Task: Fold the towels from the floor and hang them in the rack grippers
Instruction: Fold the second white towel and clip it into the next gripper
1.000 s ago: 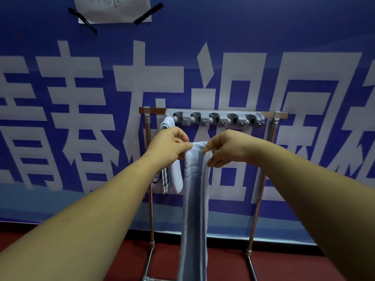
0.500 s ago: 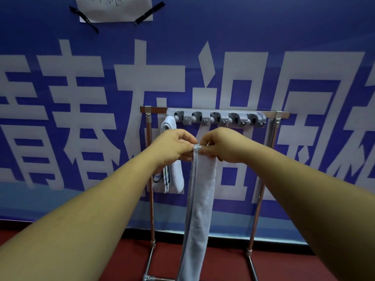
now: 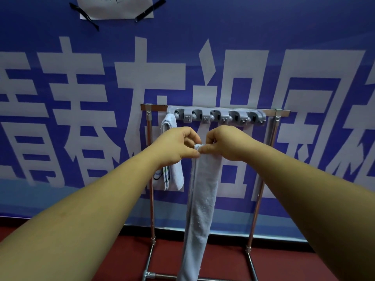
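Filling the background, a blue banner carries huge white Chinese characters, cut off at the frame edges; the handwriting on a taped paper sheet at the top is too cropped to read. At centre stands a metal rack with a grey gripper strip; a white striped towel hangs from its leftmost clip. In front, hiding part of the rack, a long folded pale towel hangs down toward the red floor. The left hand and right hand both pinch its top edge, fingers closed, below the strip.
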The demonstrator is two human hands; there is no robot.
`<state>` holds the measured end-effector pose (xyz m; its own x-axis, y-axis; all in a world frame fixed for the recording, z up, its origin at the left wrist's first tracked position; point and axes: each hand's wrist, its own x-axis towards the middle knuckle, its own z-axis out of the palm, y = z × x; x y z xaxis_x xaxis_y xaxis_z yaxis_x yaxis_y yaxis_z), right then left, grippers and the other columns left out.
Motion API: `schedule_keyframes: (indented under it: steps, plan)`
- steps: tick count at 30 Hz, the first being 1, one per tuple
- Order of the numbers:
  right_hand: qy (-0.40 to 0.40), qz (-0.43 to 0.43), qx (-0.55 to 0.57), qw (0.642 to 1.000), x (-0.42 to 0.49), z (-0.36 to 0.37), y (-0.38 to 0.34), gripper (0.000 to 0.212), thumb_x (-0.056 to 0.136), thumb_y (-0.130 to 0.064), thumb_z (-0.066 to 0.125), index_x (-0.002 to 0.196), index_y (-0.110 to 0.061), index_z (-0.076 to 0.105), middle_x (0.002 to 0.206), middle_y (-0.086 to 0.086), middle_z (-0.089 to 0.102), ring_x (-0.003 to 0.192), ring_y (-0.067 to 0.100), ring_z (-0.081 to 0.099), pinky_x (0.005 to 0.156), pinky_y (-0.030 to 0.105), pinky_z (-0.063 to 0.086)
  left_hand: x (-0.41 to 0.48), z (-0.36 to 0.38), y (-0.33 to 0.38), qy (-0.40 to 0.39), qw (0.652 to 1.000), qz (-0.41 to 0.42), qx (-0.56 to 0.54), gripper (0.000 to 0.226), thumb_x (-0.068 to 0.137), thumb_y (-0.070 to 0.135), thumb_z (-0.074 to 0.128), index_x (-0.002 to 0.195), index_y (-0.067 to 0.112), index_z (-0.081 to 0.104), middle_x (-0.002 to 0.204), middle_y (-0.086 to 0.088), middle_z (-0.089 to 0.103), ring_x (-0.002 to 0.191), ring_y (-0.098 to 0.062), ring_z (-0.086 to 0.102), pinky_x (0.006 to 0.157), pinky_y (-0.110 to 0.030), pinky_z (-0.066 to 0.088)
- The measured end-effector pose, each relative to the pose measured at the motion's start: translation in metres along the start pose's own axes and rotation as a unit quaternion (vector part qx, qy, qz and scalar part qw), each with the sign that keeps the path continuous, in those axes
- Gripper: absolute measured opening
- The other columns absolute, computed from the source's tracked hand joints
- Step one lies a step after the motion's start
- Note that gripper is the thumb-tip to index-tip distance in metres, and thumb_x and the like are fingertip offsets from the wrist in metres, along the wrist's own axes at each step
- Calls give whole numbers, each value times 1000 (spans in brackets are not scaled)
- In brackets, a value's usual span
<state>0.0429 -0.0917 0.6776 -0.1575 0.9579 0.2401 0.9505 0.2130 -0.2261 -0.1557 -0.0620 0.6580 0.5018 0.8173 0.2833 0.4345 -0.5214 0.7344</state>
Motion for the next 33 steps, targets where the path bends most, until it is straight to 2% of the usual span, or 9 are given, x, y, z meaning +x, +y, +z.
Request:
schedule_keyframes:
  steps: [4,7,10,14,17,19,23,28,33]
  plan:
    - [-23,-1,28,999,-3,-4,7,27,96,-52,70,80,-30,65,75,-6,61,67,9,53,61,26,39,-1,0,3,17,1000,-3,-3,30,88,2,79,108,22,71,92,1,81,91,-11,77,86,-25,57]
    - [-53,-3,22,998,-8,-8,15,22,96,-50,71,93,-29,73,82,-9,63,74,8,56,65,28,42,-2,-4,5,27,999,-12,-22,30,89,-2,75,110,20,72,93,0,81,92,-13,77,81,-23,57]
    - [-78,0,7,997,-13,-13,18,18,97,-45,72,108,-31,74,85,-9,62,77,9,57,67,28,43,-2,-8,7,29,998,-16,-44,29,91,-4,73,112,16,72,93,-2,81,92,-15,78,79,-22,59]
    - [-55,-9,-30,998,-15,-22,16,17,99,-39,70,111,-26,68,91,-6,63,81,18,65,69,33,53,-1,-9,6,44,999,-24,-21,28,90,-2,74,109,18,73,88,2,81,89,-14,78,85,-29,61]
    - [-30,-12,-14,999,-15,-27,10,14,99,-39,70,105,-29,61,90,-6,65,75,15,71,66,31,58,-1,-8,6,67,997,-27,-9,27,88,0,76,105,20,74,81,6,78,84,-11,76,87,-30,62]
    - [-6,-18,26,999,-15,-28,8,19,99,-40,70,103,-23,62,93,-3,70,79,15,73,70,33,63,1,-11,8,83,996,-24,-13,27,87,-1,76,104,20,73,77,6,76,81,-10,74,84,-31,61]
    - [29,18,211,977,-16,-31,5,28,100,-29,71,106,-2,64,96,13,76,83,25,79,77,42,67,2,-20,12,103,994,-14,-46,29,86,-3,75,105,18,71,82,1,78,80,-13,72,79,-34,60]
    - [79,30,282,956,-13,-34,4,18,94,-15,78,105,-6,66,101,12,76,88,25,79,77,41,68,7,-24,15,121,989,-6,-81,29,84,-1,77,105,18,71,92,-5,80,84,-21,69,81,-44,58]
    - [97,19,364,926,-14,-40,3,19,95,-7,74,112,-5,64,107,12,74,94,25,77,74,34,66,13,-26,19,120,982,2,-143,30,88,-4,76,106,19,69,98,-4,78,89,-15,72,70,-25,53]
